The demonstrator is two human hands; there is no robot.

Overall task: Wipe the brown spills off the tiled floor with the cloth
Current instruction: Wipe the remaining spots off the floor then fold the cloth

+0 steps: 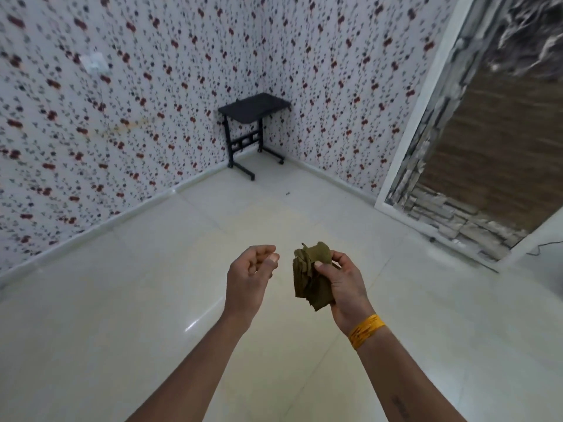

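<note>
I see the right hand (pixel 341 281) gripping a bunched olive cloth (pixel 310 278), held up over the pale floor (pixel 122 300). The left hand (pixel 249 275) is just beside it, fingers loosely curled, holding nothing. Further off, a black table (pixel 254 108) stands in the corner.

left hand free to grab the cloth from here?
Probably yes. The left hand holds nothing, its fingers loosely curled, and it hangs level with the cloth that the right hand grips. Only bare air shows between them.
</note>
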